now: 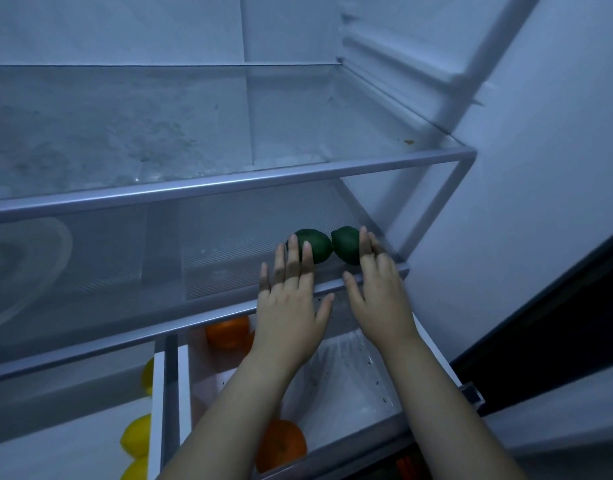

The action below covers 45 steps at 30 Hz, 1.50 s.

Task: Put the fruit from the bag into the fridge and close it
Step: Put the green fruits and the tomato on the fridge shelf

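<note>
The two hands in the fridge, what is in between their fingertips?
In the head view, the left lime and the right lime, both green and touching, sit on the glass shelf between the left hand and the right hand.

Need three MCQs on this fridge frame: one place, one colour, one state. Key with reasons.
1. The two green fruits lie: A) in a drawer B) on the middle glass shelf C) in the door.
2. The fruit at lower left is: A) red B) yellow C) purple.
3. The left hand and right hand are: A) fists B) gripping a bag C) open, fingers straight.
Key: B, they sit on the ribbed glass; B, its skin is plainly yellow; C, all fingers are extended, holding nothing.
</note>
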{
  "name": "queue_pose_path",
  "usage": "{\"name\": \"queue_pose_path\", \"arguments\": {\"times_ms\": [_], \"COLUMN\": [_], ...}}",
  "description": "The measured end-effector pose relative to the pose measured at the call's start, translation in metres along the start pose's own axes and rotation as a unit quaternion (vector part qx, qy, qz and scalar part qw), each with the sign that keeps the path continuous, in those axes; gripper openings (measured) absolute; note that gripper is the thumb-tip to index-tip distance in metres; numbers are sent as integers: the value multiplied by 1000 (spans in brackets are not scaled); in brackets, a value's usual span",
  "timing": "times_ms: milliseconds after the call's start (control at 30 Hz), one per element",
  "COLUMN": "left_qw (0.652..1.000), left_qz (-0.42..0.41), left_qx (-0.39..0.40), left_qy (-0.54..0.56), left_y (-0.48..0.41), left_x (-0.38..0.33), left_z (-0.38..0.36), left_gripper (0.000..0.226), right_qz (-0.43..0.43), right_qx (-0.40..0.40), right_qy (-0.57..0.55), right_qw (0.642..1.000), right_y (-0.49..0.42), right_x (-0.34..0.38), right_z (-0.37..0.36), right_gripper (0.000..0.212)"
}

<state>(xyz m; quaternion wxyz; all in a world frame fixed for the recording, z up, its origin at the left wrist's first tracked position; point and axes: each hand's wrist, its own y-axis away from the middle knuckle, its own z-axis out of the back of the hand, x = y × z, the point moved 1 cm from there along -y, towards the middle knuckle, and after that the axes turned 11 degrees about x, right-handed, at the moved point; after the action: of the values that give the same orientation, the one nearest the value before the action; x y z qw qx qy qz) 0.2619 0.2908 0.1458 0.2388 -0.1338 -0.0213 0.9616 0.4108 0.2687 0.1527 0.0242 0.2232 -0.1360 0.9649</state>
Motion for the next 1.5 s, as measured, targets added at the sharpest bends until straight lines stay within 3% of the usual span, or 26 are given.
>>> {"name": "queue_pose_path", "arguments": {"times_ms": [300, 467, 633, 800, 1133, 1267, 1500], "left_qw": [997, 996, 998, 992, 966, 943, 874], "left_qz": [-19, -67, -41, 25, 189, 268, 424], "left_qx": [14, -30, -41, -121, -120, -151, -190], "left_qy": [70, 43, -1, -40, -132, -126, -143], "left_y": [13, 40, 101, 193, 412, 496, 632], "left_x": [-8, -24, -38, -46, -39, -31, -24], "left_z": [31, 78, 99, 109, 140, 162, 179], "left_gripper": [72, 56, 57, 61, 57, 59, 57], "right_qz": [-6, 37, 94, 171, 350, 421, 537], "right_qx": [18, 27, 15, 34, 94, 125, 205], "right_qy": [-7, 9, 7, -27, -69, -94, -132], "right_qw": [1000, 999, 995, 984, 929, 893, 808], "right_y": [13, 52, 99, 157, 277, 317, 399], "right_x": [22, 45, 66, 92, 186, 251, 361], "right_z": [39, 76, 102, 106, 108, 103, 62], "right_gripper": [53, 53, 52, 53, 57, 54, 56]}}
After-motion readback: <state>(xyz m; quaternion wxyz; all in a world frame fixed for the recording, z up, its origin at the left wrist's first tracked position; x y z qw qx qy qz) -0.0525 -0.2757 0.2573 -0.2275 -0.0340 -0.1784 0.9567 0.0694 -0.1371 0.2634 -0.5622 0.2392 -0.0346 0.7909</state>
